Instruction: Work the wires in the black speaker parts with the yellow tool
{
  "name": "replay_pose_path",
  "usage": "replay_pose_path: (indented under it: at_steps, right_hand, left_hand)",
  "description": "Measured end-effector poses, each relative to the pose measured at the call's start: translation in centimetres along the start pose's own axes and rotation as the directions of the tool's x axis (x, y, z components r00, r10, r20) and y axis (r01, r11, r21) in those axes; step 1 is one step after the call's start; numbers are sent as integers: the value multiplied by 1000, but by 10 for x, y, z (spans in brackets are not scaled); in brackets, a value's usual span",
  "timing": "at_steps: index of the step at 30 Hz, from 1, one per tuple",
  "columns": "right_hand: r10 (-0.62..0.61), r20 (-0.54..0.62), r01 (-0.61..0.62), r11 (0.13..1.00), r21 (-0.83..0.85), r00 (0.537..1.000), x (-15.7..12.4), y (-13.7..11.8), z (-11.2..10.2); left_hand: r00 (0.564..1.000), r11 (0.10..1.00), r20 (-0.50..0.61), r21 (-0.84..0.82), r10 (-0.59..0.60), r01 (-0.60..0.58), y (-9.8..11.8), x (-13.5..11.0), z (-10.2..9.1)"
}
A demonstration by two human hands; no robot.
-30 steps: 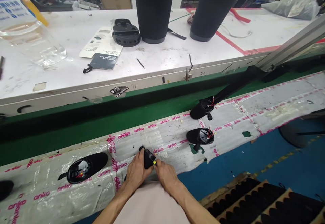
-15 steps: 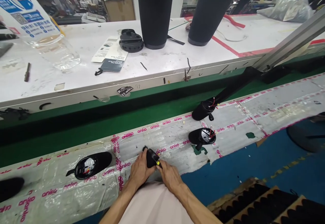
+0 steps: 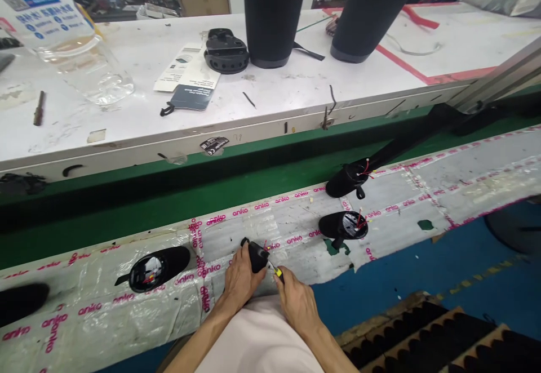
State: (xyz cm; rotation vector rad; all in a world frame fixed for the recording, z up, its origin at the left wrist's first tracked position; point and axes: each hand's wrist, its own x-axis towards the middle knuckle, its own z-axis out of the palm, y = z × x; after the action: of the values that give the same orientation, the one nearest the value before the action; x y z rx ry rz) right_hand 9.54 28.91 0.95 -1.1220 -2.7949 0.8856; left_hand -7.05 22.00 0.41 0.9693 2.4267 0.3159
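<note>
While curled on the small black part, left hand; right hand, fingertips seemingly pinching its yellow-tipped wire.

I see a black part with a yellow tip, clear wrap printed with pink lettering on the grey ledge, a green belt, a white counter with red tape lines, black cylinders, a blue floor.

My single head-worn camera looks forward and steeply down, close above the taped bench edge; beyond that edge rises the white worktable.
</note>
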Motion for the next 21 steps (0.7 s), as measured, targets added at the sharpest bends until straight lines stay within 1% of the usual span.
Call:
replay_pose_path:
  at_steps: [3,6,9,10,14,21]
  right_hand:
    - [120,75,-118,993,-27,990,2,-2,-6]
    - [122,135,-123,992,-6,983,7,-6,-7]
    - [124,186,-131,991,22,975,11,-12,-7]
    - [132,202,-140,990,25,970,11,-14,-7]
    - [145,244,-153,988,14,959,12,-20,-9]
    - [195,235,-198,980,-10,952,12,-19,-8]
  left_hand:
    - [1000,1000,8,5,4,-4,0,0,-1]
    - [997,999,75,-36,25,-23,-3,-1,-3]
    - [988,998,155,-69,24,-13,-4,-1,-4]
    - [987,998,158,-60,16,-7,-4,-1,-4]
    - [995,1000,102,-9,-7,8,2,-1,0]
    - [997,1000,74,12,-1,0,5,-1,5]
